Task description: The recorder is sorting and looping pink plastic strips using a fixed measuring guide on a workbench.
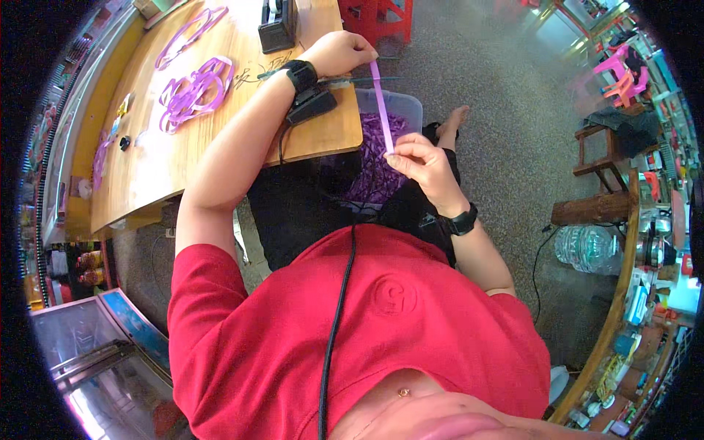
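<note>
A narrow purple ribbon (382, 110) is stretched straight between my two hands, past the table's right edge. My left hand (350, 51) pinches its far end, and my right hand (425, 163) pinches its near end between thumb and fingers. Below the ribbon stands a clear plastic bin (415, 110) with many purple strips (375, 180) in it. A thin dark rod (367, 78) sticks out past the table edge under my left wrist. Beside that wrist a black device (312, 107) with a cable rests at the table's corner.
On the wooden table (249, 132) lie a tangled purple ribbon pile (194, 94), a looser ribbon loop (192, 33), dark thin ties (273, 66) and a black tape dispenser (278, 28). A red stool (378, 20) stands beyond. To the right are a wooden stool (598, 150) and a large clear bottle (587, 248).
</note>
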A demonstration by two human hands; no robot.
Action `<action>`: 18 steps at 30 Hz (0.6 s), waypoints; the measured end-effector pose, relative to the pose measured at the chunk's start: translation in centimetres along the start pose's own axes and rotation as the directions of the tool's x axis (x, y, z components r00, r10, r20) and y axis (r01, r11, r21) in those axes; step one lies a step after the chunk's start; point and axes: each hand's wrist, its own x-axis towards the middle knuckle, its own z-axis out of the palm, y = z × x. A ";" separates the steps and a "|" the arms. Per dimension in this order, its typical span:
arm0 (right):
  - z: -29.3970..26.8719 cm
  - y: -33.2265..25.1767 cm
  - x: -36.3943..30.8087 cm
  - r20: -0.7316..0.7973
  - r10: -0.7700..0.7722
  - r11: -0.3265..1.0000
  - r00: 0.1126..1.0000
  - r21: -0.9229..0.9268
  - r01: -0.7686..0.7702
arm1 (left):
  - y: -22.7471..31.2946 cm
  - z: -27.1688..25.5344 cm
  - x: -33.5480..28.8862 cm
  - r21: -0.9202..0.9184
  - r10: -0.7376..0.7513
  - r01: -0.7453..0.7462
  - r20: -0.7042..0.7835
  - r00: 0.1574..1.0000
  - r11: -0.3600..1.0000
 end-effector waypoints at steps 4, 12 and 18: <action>0.7 0.9 -0.3 -0.047 0.136 0.984 0.990 0.121 -0.129 | 0.4 -0.1 0.1 -0.004 -0.004 0.004 0.030 1.000 1.000; 2.1 0.4 0.0 -0.042 0.311 0.934 0.950 0.198 -0.297 | 2.2 0.9 -0.4 0.233 -0.075 0.079 -0.027 0.997 0.969; 2.2 0.1 -0.1 -0.071 0.250 0.958 0.966 0.163 -0.236 | 2.1 1.0 -0.4 0.246 -0.083 0.081 -0.005 0.997 0.966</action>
